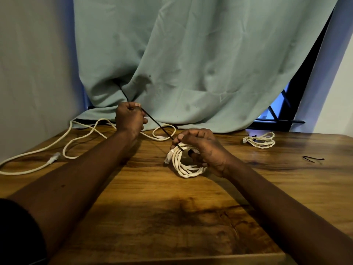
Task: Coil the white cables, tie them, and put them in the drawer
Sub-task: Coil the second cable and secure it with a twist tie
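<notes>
My right hand (202,150) grips a coiled white cable (184,167) at the middle of the wooden table (172,217). A black zip tie (156,122) wraps the top of the coil and runs taut up and left. My left hand (129,119) is closed on the tie's tail, raised above the table's far edge. A loose, uncoiled white cable (63,144) sprawls across the table's left side. A second coiled white cable (260,140), bound with a black tie, lies at the far right.
A spare black zip tie (313,159) lies near the right edge of the table. A pale green curtain (191,64) hangs behind the table, its hem draped onto the far edge. No drawer is in view.
</notes>
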